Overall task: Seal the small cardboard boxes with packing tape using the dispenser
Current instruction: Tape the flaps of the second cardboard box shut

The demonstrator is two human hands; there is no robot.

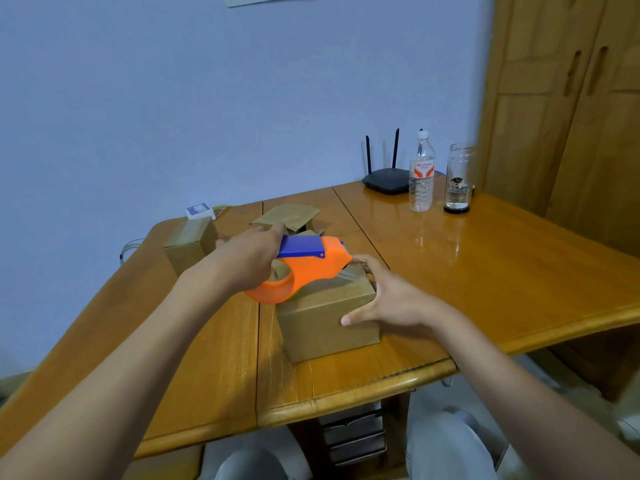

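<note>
now my left hand point(247, 263) grips dispenser point(306, 268) at frame centre, right hand point(384, 299) splayed flat, bracing box point(325, 317); risk: box slides if brace slackens, tape wrinkles.

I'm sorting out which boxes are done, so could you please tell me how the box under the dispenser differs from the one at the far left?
The near box is held by the right hand, with the dispenser, gripped by the left hand, on its top; the far-left box stands untouched. The near box looks larger, being closer. Both are plain brown cardboard, closed, with tape on top.
</note>
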